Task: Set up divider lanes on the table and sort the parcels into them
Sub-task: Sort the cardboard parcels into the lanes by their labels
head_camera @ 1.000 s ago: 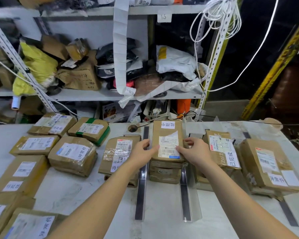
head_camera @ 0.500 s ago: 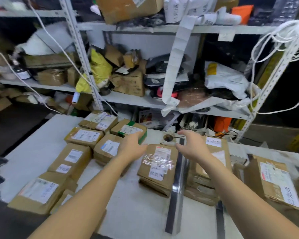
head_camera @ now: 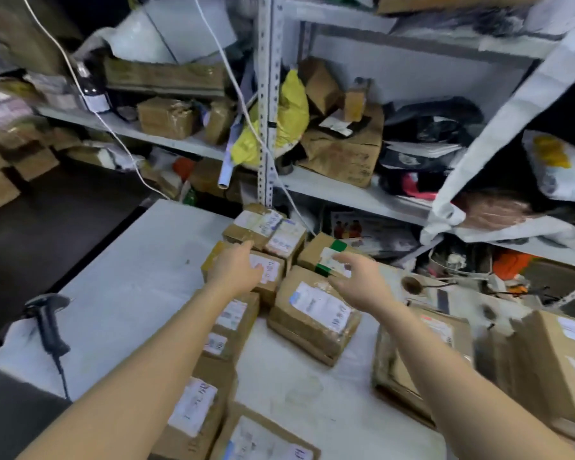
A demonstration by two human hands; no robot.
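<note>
View: the head camera alone, tilted and somewhat blurred.
Left hand: our left hand [head_camera: 236, 268] reaches forward palm down, fingers straight and close together. It is over the small brown cardboard parcel with a white label [head_camera: 273, 272], and we cannot tell whether it touches.
Right hand: our right hand [head_camera: 359, 282] hangs just above the boxes, fingers loosely curved and a little apart, holding nothing. Its fingertips lie in front of the brown carton banded in green tape [head_camera: 319, 252].
Nearest parcel: the large brown tape-wrapped parcel with a long white label [head_camera: 312, 315] lies flat between our forearms. Its long axis runs from far left to near right, skewed to the table's edges.
Far pair: two small brown labelled boxes [head_camera: 263, 225] sit side by side at the table's back edge, just beyond the parcel under the left hand.
Left column: three more brown labelled parcels [head_camera: 196, 403] run toward us beneath the left forearm, long axes pointing roughly away from us.
Right group: two bigger brown cartons [head_camera: 558, 366] lie at the right, too blurred for us to read their direction.
Open room: the white table [head_camera: 130, 277] shows its bare top from the left column out to its left edge. Another strip of white top shows between that column and the right group.
Left edge: a black handheld barcode scanner [head_camera: 47, 323] rests near the table's left edge.
Behind: grey metal shelving [head_camera: 266, 94] crowded with packages stands just past the back edge.
</note>
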